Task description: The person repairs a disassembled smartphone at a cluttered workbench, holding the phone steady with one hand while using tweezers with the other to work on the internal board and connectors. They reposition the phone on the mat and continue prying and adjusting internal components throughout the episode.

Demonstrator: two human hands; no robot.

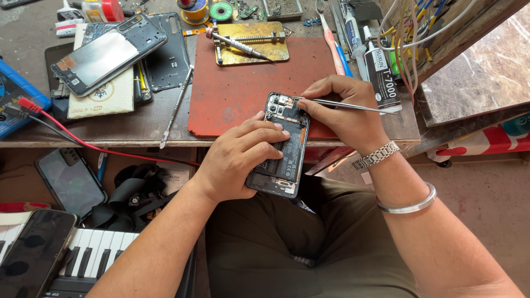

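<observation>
Two hands engaged | left hand (240,160) grasping opened phone (281,144), back cover off, held at tabletop (127,124) edge over red mat (248,83) | right hand (345,107) pinching metal tweezers (348,105), tip touching phone's upper board | screwdriver (176,107) lying left of mat.

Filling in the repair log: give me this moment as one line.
left hand: holds opened phone at mat edge | right hand: fingers pinch tweezers, tips at phone's top

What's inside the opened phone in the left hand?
Inside the opened phone: a dark battery and, near the top, small boards and camera modules. The left hand covers its left edge.
</observation>
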